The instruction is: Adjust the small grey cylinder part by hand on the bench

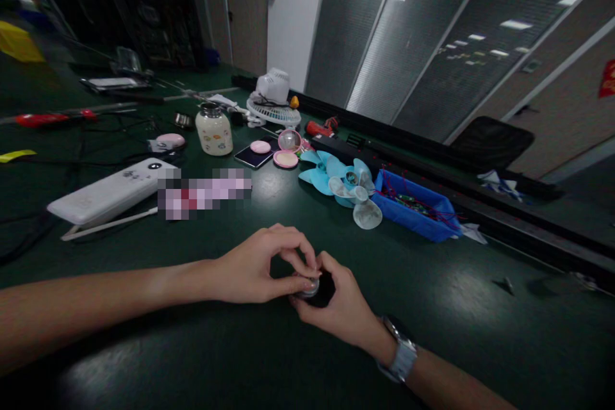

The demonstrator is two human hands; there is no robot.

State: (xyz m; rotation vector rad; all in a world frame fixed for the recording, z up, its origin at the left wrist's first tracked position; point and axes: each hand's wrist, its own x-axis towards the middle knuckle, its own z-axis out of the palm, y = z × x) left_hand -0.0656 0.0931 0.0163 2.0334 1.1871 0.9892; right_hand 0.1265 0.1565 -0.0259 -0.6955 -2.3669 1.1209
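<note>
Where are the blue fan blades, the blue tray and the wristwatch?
blue fan blades (321, 174): head view, on a blade.
blue tray (413, 221): head view, on its near wall.
wristwatch (401, 352): head view, on the band.

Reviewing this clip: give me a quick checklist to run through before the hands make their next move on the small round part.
1. Left hand pinches the small round part from above: ok.
2. Right hand steadies it from below: ok.
3. Part visible enough to identify: not ok, mostly covered by fingers.
4. Table bare beside the hands: ok.
5. Blue fan blades and blue tray stand apart from the hands: ok.
6. How firm the grip is: cannot tell.
</note>
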